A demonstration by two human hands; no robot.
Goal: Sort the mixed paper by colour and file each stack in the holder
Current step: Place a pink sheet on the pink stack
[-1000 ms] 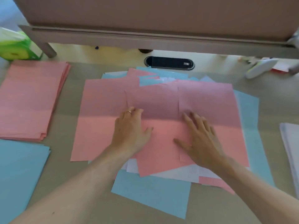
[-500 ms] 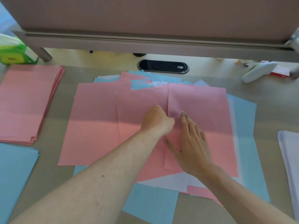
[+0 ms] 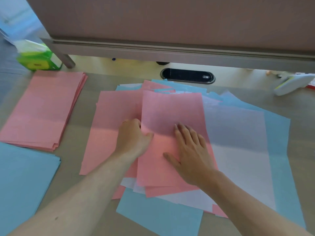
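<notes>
The left hand (image 3: 134,137) grips the left edge of the top pink sheet (image 3: 172,113) with curled fingers, and the right hand (image 3: 191,151) lies flat and spread on the same sheet. It sits on the mixed pile (image 3: 238,150) (pink, white, blue) in the middle of the desk (image 3: 298,106); a pink stack (image 3: 42,108) and a blue stack (image 3: 22,184) lie at the left

Your single camera rides on your head, facing forward and steeply down over the desk (image 3: 69,169), close enough that both forearms run in from the bottom edge. Your left hand (image 3: 134,138) and right hand (image 3: 190,154) meet on the top pink sheet (image 3: 170,113) at mid-frame, with the mixed pile (image 3: 238,142) spread around them. The wide lens takes in the partition panel (image 3: 170,23) across the top and cuts the pink stack (image 3: 42,109) and blue stack (image 3: 23,184) at the left edge
</notes>
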